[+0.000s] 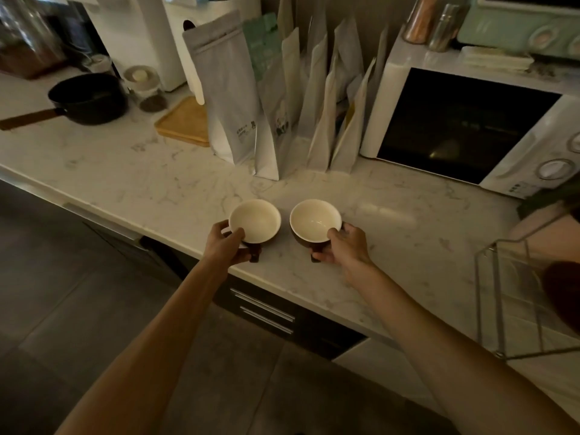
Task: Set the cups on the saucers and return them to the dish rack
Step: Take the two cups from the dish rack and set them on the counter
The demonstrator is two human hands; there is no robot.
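Two cups with cream insides and dark brown outsides stand side by side near the front edge of the marble counter (392, 215). My left hand (226, 243) grips the left cup (255, 219) at its near rim and dark handle. My right hand (343, 244) grips the right cup (314, 218) the same way. A wire dish rack (502, 296) stands on the counter at the right, with a dark round object (563, 296) in it at the frame edge. I see no saucer clearly.
Several paper pouches (238, 98) stand upright behind the cups. A white microwave (470, 127) is at the back right. At the back left sit a black saucepan (89, 97), a glass jar (146, 89) and a wooden board (185, 122). Drawers lie under the counter edge.
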